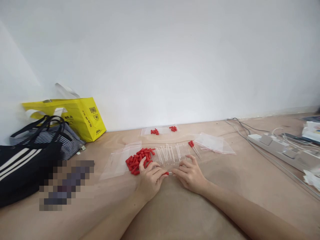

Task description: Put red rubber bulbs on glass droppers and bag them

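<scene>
My left hand (151, 178) pinches a small red piece (166, 173) between thumb and fingers. From its right end a thin white stick (171, 173) runs to the fingertips of my right hand (189, 173), which are closed on it. A heap of red pieces (135, 160) lies just beyond my left hand. Beyond both hands, many clear-white sticks (170, 154) lie side by side in a row. Two sticks with red ends (191, 144) rest to the right of the row.
Clear plastic bags lie left (115, 165) and right (215, 143); more, with red pieces (155, 132), lie near the wall. At the left are a yellow bag (92, 116), a striped bag (71, 140) and a black bag (22, 173). A power strip (287, 151) with cables is at the right.
</scene>
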